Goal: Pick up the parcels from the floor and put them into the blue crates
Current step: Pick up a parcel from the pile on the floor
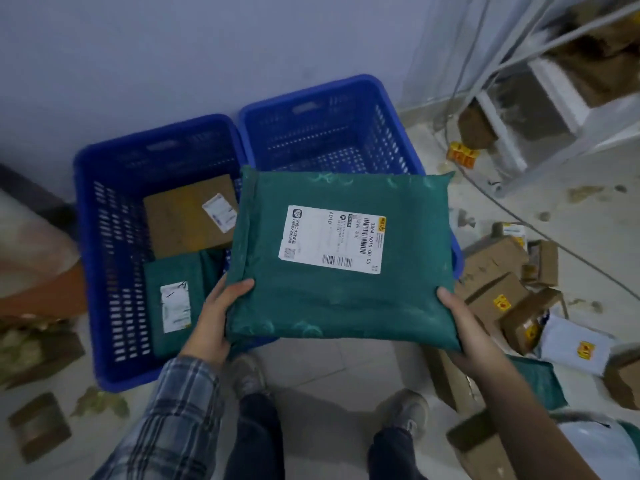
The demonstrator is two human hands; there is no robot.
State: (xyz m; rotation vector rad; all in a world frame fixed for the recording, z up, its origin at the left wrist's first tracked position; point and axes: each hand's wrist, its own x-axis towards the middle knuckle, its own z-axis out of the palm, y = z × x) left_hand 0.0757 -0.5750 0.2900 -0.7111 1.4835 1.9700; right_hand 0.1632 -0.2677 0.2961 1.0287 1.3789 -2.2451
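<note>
Green mailer bag (346,306): I see it held level in the air, over the near rim of the right blue crate (329,133) and the gap between both crates; white shipping label (332,240) faces up.
Left hand (218,313): grips the bag's near-left corner, thumb curled on top, remaining fingers hidden beneath; plaid sleeve (180,403) at the wrist.
Right hand (460,323): grips the near-right corner, thumb on the top face, fingers underneath and out of my sight.
Left blue crate (104,237): holds a brown carton (183,220) with a label toward the far side and a smaller green bag (173,306) nearer me.
Right blue crate: I can see only bare mesh floor behind the held bag.
Floor, right side: cardboard boxes (495,278) and a pale mailer (571,344) lie in a loose heap.
Floor, near: both shoes (249,375) on tile between me and the crates.
</note>
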